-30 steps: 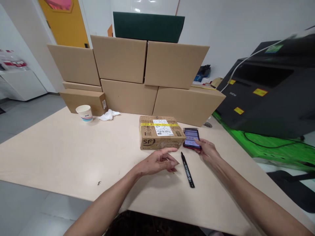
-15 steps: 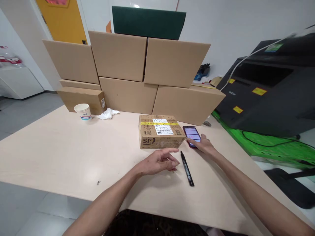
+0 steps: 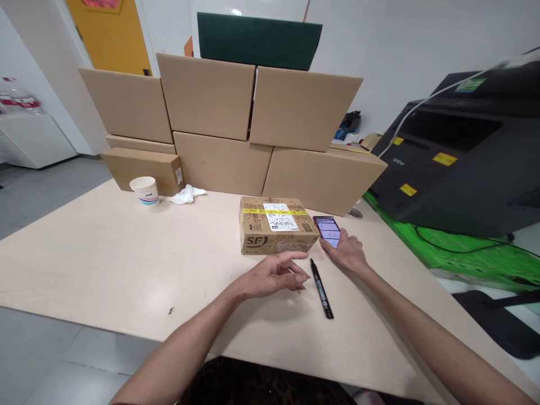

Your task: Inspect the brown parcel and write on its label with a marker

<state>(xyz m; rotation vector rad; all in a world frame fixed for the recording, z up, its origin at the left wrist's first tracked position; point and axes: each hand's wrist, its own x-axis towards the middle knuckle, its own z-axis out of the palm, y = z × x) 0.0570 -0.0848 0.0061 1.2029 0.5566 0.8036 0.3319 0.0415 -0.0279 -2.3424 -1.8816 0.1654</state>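
A taped parcel [image 3: 276, 225] with a white label lies on the table. Just in front of it, my left hand [image 3: 276, 275] hovers empty, index finger stretched right and the others loosely bent. To the parcel's right is a phone [image 3: 328, 228] with a lit screen. My right hand [image 3: 348, 251] grips its near end between thumb and fingers, covering the lower right part. A black marker [image 3: 322, 289] lies on the table between my hands.
Large cardboard boxes [image 3: 206, 95] stand stacked along the back, a dark green box [image 3: 259, 40] on top. At the left are a paper cup [image 3: 145, 191] and crumpled tissue [image 3: 188, 194]. A black printer [image 3: 459, 157] stands at the right.
My right hand has shifted over the near end of the phone and covers more of its screen. My left hand keeps nearly the same pose. The view has shifted slightly.
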